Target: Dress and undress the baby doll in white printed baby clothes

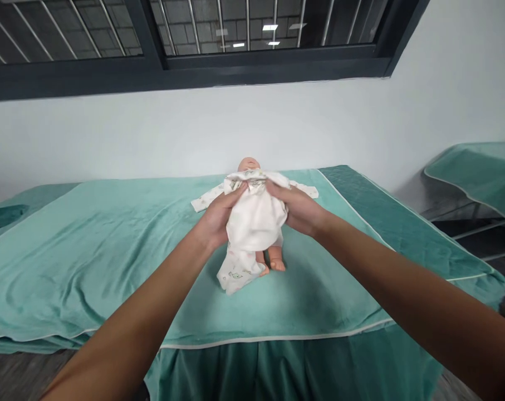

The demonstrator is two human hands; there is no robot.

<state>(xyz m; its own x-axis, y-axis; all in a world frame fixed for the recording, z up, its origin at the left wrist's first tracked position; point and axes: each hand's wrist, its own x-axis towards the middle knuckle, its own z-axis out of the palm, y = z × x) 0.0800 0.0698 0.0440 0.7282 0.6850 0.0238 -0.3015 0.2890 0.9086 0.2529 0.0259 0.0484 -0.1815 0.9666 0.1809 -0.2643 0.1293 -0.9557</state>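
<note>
A baby doll (276, 258) lies on its back on a green bed cover, its head toward the wall and its feet toward me. Long white printed sleeves stretch out to both sides of it. Over its body I hold up a white baby garment (256, 220) with a small print. My left hand (225, 214) grips the gathered cloth at the left, thumb on top. At the right, my right hand (296, 206) pinches the same cloth. One printed end of the fabric hangs down beside the doll's legs. The cloth hides the doll's torso and part of its face.
The green cover (122, 250) spreads over the bed, with white piping near its front edge. Behind it rises a white wall (172, 133) below a dark-framed barred window (273, 67). Another green-covered surface (481, 172) stands at the right, with metal rails beneath.
</note>
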